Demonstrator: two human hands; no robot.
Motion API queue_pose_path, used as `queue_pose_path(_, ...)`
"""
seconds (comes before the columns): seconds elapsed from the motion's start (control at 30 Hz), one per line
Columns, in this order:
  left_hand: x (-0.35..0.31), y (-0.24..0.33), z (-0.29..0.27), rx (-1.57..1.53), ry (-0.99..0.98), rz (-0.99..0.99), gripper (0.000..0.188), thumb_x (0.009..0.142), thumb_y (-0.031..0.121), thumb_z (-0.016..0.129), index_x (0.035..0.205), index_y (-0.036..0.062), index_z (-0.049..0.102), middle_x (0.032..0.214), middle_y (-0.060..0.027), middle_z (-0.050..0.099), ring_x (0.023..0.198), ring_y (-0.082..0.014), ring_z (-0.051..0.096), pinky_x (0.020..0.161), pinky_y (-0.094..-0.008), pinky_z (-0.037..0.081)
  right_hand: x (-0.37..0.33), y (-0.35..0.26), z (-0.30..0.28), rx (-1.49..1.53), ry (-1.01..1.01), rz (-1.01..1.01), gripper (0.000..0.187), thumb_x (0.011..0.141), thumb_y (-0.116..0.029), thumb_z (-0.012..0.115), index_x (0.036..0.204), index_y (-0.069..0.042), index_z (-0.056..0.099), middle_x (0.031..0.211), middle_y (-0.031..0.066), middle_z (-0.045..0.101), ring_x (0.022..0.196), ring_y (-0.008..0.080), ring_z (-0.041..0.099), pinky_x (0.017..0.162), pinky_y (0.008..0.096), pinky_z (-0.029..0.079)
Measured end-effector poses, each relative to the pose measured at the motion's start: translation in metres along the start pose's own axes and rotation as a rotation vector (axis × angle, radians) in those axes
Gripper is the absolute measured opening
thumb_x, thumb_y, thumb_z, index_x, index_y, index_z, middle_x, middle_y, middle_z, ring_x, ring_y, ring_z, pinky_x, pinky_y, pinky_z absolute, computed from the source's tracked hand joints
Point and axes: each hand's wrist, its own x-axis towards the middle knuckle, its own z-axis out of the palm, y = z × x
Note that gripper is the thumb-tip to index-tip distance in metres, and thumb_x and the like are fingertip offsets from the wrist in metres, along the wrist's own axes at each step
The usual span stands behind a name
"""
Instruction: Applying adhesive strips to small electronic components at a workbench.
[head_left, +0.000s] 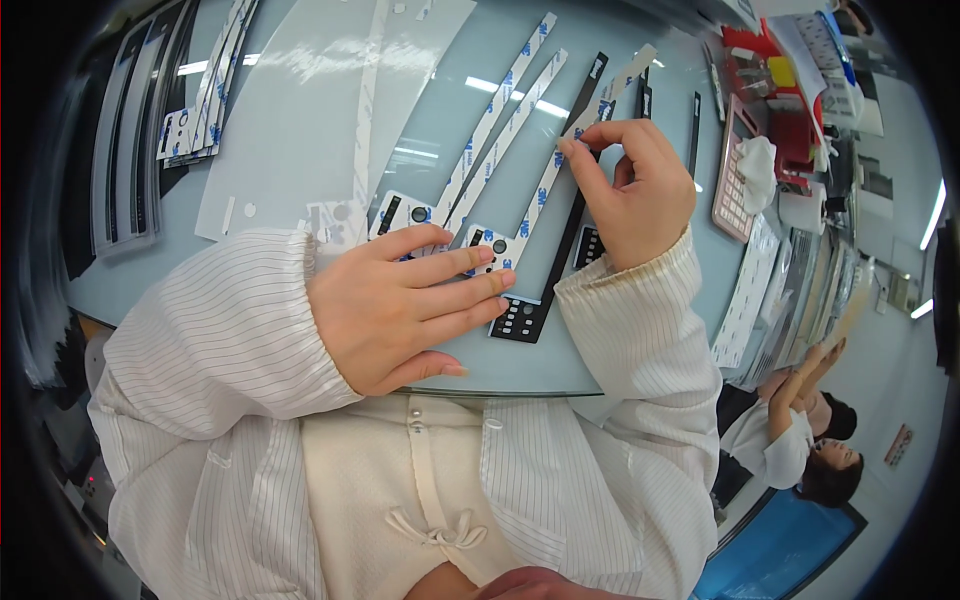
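My left hand [390,305] lies palm down with its fingers spread, the fingertips resting on the broad ends of flat, L-shaped adhesive pieces. One white adhesive strip with blue print [537,205] runs up from under those fingertips to my right hand [640,185]. There my thumb and index finger are pinched on it; its far part [635,68] sticks out beyond them. Below this strip lies a long black panel [562,265], whose wide end has small cut-outs [517,320]. Two more white-and-blue strips [497,105] [520,127] lie side by side to the left. My fingers hide part of their wide ends.
A translucent sheet [290,130] covers the table's left part, beside stacked strips [205,90] and dark panels [130,130]. On the right are another black piece [695,135], a pink calculator [735,170], crumpled tissue [757,172] and sheet stacks [745,300]. Another person [790,430] works beyond.
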Motion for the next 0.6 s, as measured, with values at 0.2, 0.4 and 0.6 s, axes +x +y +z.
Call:
queue_pose_path(0.2, 0.0006, -0.0011, 0.0017, -0.027, 0.020, 0.015, 0.056, 0.091, 0.038, 0.061, 0.137, 0.0067, 0.052, 0.151, -0.0085, 0.046, 0.140, -0.0257, 0.043, 0.112, -0.0442, 0.034, 0.0054, 0.0063, -0.0021, -0.077, -0.024, -0.023, 0.018, 0.081, -0.020, 0.081, 0.090, -0.006, 0.075, 0.078, -0.0003, 0.066, 0.052, 0.0092, 0.048, 0.048, 0.0244, 0.039)
queue_pose_path(0.4, 0.0007, 0.0005, 0.0028, -0.010, 0.025, 0.011, 0.055, 0.092, 0.036, 0.061, 0.138, 0.0074, 0.052, 0.152, -0.0080, 0.045, 0.140, -0.0251, 0.043, 0.113, -0.0441, 0.033, 0.0088, 0.0073, -0.0001, -0.207, 0.044, -0.001, 0.023, 0.081, -0.024, 0.081, 0.096, -0.007, 0.075, 0.078, 0.0011, 0.067, 0.054, 0.0104, 0.051, 0.049, 0.0259, 0.041)
queue_pose_path(0.6, -0.0009, -0.0020, 0.0042, -0.041, 0.016, 0.010, 0.057, 0.092, 0.035, 0.061, 0.140, 0.0069, 0.050, 0.153, -0.0083, 0.044, 0.141, -0.0259, 0.041, 0.115, -0.0443, 0.030, 0.0026, 0.0075, -0.0077, -0.225, 0.053, -0.071, 0.026, 0.085, -0.021, 0.077, 0.108, -0.009, 0.074, 0.088, 0.0059, 0.067, 0.065, 0.0165, 0.059, 0.056, 0.0284, 0.048)
